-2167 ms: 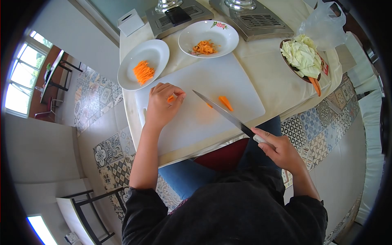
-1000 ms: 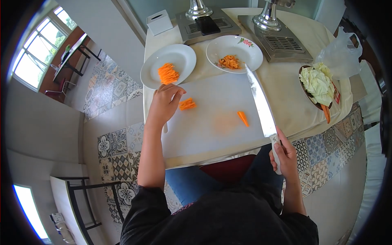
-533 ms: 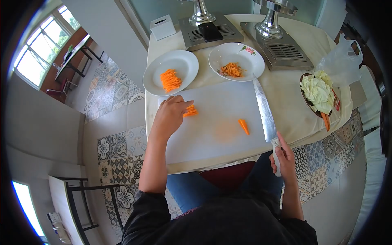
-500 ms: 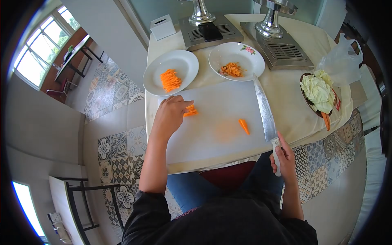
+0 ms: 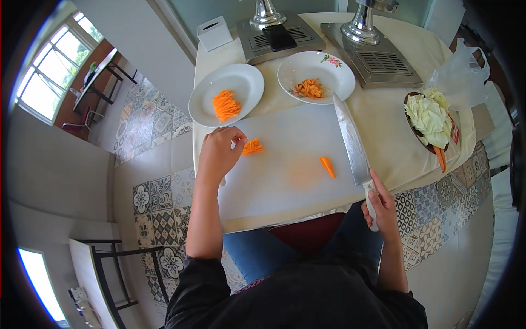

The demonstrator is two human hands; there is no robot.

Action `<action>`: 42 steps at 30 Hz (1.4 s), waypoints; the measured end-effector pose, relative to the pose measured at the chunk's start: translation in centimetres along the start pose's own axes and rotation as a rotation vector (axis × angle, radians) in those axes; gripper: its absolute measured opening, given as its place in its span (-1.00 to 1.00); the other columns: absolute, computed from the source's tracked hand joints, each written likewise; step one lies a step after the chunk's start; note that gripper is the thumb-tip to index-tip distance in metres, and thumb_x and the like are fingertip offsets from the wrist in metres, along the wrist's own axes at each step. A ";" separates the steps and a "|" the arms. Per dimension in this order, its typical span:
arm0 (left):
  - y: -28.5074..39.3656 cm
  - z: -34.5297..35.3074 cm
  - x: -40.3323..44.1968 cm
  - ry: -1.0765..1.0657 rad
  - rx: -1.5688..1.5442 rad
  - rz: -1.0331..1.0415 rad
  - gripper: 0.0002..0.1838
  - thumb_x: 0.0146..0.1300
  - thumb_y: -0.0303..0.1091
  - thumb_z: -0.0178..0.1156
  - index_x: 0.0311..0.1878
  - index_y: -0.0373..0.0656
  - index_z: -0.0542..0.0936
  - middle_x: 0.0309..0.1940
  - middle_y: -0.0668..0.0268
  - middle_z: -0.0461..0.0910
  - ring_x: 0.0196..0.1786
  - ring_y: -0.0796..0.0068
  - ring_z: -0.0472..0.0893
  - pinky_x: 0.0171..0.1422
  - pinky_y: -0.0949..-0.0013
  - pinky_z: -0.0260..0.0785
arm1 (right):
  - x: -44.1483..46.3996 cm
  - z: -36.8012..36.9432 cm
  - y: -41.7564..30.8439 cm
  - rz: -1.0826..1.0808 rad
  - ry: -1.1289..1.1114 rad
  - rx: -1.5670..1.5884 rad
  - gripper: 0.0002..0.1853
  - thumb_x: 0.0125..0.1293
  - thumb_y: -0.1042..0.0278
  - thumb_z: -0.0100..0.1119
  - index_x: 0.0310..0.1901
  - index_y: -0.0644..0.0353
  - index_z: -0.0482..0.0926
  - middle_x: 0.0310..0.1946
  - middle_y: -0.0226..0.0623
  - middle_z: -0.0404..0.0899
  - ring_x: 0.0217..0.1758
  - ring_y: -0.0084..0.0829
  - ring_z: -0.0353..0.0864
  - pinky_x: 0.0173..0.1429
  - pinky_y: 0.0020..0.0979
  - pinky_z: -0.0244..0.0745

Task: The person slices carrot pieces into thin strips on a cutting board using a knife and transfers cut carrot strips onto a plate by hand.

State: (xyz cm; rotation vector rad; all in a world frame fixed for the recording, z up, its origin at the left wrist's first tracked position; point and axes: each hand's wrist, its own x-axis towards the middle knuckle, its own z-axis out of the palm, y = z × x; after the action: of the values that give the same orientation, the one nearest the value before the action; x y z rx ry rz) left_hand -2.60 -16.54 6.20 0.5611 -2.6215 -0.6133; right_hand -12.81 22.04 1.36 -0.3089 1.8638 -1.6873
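My left hand (image 5: 220, 152) is curled over the left part of the white cutting board (image 5: 274, 192), fingertips pressed together; whether anything is between them is hidden. Right beside its fingers lies a small pile of carrot strips (image 5: 253, 146). My right hand (image 5: 382, 211) grips a large knife (image 5: 353, 142) by its white handle, the blade pointing away along the board's right edge. A carrot piece (image 5: 327, 167) rests on the board left of the blade. Beyond the board, a white plate (image 5: 200, 93) holds cut carrot sticks (image 5: 226, 106), and a flowered plate (image 5: 293, 61) holds orange shreds (image 5: 309, 88).
Two metal stands (image 5: 383, 63) are at the back, one with a black phone (image 5: 279, 38) on it. A white tissue box (image 5: 214, 34) stands back left. At the right are a bowl of cabbage (image 5: 428, 118) with carrot pieces (image 5: 440, 158) and a plastic bag (image 5: 463, 77).
Since the earliest frame, the knife has swung from slanting over the board to its right edge. Over the last half second my left hand has shifted slightly left, exposing more of the carrot strips.
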 end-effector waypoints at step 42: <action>9.6 7.3 -0.2 -0.256 0.021 0.700 -0.75 0.19 -0.37 0.35 -0.04 0.03 0.73 -0.15 0.38 0.61 -0.02 0.27 0.62 0.24 0.16 0.42 | -0.2 0.1 -0.6 0.010 -0.024 -0.021 -0.44 0.59 0.29 -0.04 0.58 -0.18 0.24 -0.61 -0.45 0.42 -0.66 -0.66 0.33 -0.58 -0.55 0.32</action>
State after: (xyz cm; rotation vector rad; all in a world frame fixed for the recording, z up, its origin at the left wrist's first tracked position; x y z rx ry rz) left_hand -8.55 -6.13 4.76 -0.4593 -2.7955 -0.4421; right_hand -12.71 21.93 2.00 -0.3266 1.8637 -1.6508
